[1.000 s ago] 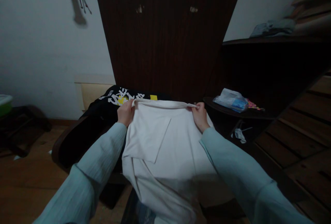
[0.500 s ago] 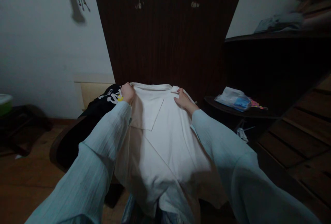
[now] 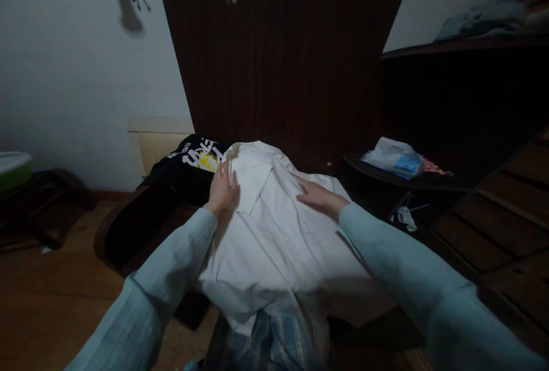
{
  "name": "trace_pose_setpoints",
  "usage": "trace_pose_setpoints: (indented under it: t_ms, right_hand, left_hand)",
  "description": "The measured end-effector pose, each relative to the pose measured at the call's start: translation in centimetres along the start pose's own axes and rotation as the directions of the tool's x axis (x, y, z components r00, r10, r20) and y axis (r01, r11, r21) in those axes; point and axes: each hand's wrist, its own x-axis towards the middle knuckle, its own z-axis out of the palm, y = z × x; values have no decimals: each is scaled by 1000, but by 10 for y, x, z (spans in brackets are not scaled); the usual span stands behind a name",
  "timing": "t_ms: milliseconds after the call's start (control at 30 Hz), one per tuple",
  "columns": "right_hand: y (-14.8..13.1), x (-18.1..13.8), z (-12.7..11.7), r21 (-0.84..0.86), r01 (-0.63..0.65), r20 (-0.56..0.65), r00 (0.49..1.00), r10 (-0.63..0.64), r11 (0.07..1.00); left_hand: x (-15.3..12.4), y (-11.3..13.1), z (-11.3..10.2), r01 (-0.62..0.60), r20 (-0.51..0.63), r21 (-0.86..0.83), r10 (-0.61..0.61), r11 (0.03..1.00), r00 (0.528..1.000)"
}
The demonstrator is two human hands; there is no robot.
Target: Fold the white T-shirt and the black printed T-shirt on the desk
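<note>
Black T-shirt (image 3: 193, 159) at far left. Left hand (image 3: 222, 185) lies flat, fingers straight and together, on the pocket of the white shirt (image 3: 266, 239), which is spread across a dark surface (image 3: 124, 234). Right hand (image 3: 315, 195) rests flat on it too, fingers slightly apart, gripping nothing.

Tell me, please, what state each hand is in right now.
Left hand: open, flat on the white fabric shirt.
Right hand: open, flat on that shirt.
</note>
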Motion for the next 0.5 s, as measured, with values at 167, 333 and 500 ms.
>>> trace_pose_setpoints:
  t_ms: [167,333,500]
  right_hand:
    - [29,-71,19,-224,-241,-51,971,236,944]
    - [42,-104,38,-275,-373,-79,927,365,886]
    - [42,-101,34,-337,-380,-29,919,394,862]
  left_hand:
    - [-54,-36,-42,262,230,114,-282,958,931]
    - [-93,-43,-61,264,444,136,-297,955,845]
    - [-104,-35,-65,206,516,165,-263,964,816]
